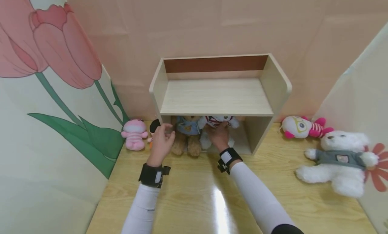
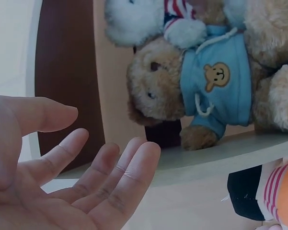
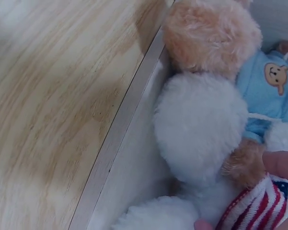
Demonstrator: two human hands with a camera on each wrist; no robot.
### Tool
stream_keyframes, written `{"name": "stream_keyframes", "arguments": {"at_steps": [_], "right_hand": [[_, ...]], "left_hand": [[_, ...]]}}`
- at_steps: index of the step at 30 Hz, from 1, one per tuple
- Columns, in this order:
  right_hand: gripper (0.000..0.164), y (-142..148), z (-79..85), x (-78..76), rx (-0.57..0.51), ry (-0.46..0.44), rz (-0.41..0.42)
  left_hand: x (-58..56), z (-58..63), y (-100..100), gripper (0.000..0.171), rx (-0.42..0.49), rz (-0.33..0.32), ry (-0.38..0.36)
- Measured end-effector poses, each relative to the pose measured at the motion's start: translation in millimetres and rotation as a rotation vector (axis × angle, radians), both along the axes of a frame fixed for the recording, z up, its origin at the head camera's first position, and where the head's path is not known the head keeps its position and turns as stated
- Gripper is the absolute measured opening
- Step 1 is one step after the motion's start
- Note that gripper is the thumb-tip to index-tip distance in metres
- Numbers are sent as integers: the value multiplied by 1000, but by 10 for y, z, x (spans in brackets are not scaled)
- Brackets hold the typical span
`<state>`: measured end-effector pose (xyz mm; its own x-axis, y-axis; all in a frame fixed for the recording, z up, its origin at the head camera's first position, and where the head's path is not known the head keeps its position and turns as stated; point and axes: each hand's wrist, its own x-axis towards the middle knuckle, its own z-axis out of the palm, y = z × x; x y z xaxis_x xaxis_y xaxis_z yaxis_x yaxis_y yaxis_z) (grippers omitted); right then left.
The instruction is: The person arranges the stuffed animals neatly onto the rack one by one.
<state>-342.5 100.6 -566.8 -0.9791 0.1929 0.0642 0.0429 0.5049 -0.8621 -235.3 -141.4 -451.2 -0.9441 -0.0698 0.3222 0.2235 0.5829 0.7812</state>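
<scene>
A brown teddy bear (image 1: 194,144) in a light blue hoodie sits in the lower compartment of the shelf (image 1: 216,96). Beside it, on the right, sits a white teddy bear (image 3: 199,127) in a red-and-white striped sweater (image 3: 251,206). My right hand (image 1: 219,136) reaches into the compartment and grips the white bear at its sweater, thumb and a finger on either side of the knit. The shelf board hides the tops of both bears' heads in the head view. My left hand (image 2: 81,177) is held by the shelf's left side, fingers loosely spread, holding nothing.
Left of the shelf are a pink striped plush toy (image 1: 134,134) and a partly hidden black-topped toy (image 1: 154,125). On the right lie a pink-and-white plush (image 1: 303,127) with a yellow eye patch and a large white bear (image 1: 342,160) in a grey shirt. Walls stand close around.
</scene>
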Motion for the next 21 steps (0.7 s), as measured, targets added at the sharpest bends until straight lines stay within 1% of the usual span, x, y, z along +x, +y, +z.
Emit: {"name": "stream_keyframes", "arguments": {"at_steps": [2, 4, 5, 6, 9, 12, 13, 16, 19, 21], "right_hand": [[96, 35, 14, 62, 10, 34, 41], [95, 83, 28, 127, 26, 74, 91], [94, 113, 41, 165, 39, 82, 111], [89, 153, 52, 206, 80, 88, 137], [84, 309, 77, 338, 160, 50, 172], [81, 528, 114, 485, 237, -11, 204], [80, 611, 128, 522, 242, -23, 210], [63, 884, 224, 657, 249, -41, 250], [45, 1200, 334, 806, 269, -19, 291], [36, 1446, 423, 931, 286, 3, 293]], "left_hand": [[11, -17, 21, 27, 13, -13, -2], [23, -40, 44, 28, 23, -31, -21], [32, -55, 56, 28, 25, -42, -34], [38, -73, 69, 29, 28, -54, -47], [58, -123, 107, 29, 31, -82, -71], [57, -165, 136, 30, 33, -94, -70], [56, -171, 147, 30, 35, -96, -75], [46, -188, 203, 30, 34, -109, -93], [58, -205, 296, 29, 25, -129, -124], [68, -234, 361, 29, 11, -142, -133]]}}
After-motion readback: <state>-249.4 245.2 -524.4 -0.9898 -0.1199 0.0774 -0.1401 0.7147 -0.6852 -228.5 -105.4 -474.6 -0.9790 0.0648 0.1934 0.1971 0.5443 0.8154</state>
